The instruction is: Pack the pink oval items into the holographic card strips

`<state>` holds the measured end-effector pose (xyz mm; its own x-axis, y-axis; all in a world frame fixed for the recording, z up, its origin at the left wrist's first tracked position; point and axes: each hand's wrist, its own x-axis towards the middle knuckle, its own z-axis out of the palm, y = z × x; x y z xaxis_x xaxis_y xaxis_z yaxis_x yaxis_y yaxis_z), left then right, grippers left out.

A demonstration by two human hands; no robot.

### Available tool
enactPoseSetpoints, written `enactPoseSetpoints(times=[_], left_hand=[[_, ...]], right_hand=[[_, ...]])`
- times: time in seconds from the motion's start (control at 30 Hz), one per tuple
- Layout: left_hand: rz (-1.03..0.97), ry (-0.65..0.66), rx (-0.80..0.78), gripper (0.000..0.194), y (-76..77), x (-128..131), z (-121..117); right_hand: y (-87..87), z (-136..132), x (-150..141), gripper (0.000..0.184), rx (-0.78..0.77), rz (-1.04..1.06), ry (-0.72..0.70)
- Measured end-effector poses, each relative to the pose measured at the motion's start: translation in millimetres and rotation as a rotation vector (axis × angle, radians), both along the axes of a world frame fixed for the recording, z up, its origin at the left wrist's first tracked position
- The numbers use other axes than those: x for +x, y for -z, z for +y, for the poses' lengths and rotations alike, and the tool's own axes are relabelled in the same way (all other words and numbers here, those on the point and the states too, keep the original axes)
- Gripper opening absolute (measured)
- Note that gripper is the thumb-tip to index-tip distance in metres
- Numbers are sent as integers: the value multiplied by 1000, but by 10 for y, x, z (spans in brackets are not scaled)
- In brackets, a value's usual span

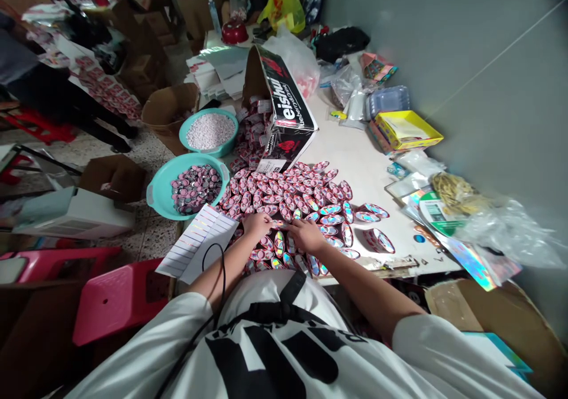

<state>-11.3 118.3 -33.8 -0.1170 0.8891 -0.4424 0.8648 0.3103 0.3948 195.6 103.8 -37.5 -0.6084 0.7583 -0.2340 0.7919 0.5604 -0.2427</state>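
The left hand is partly closed, its thumb and fingertips drawn together at the left end of a small oval piece. The right hand is half curled with its knuckles up, and its fingertips meet the right end of the same piece; whether they pinch it or only rest against it, I cannot tell. The piece lies between the two hands near the front edge of the worktop, among many similar oval pieces. Those toward the left and back show pink round parts, while several at the right have shiny, rainbow-coloured tops.

Of the containers, an open brown box stands on the floor at the far left. Next comes a teal basin at the worktop's left side, holding a heap of pink and silvery discs. Just behind it, a second teal basin contains many small, pale pieces. A black printed carton lies with its open side to the left; small packs fill its mouth and spill onto the worktop. Behind the carton, a translucent bag has something pinkish in its lower part. Farther right, a clear plastic tray sits behind a shallow yellow box with white paper inside.
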Motion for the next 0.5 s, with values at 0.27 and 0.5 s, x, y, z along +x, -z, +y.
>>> enactPoseSetpoints(times=[0.27, 0.5], left_hand=[[-2, -19, 7, 20, -6, 15, -29], [-37, 26, 74, 22, -17, -9, -63]], right_hand=[[36, 146, 66, 32, -42, 65, -82], [-24, 321, 14, 33, -60, 49, -199]])
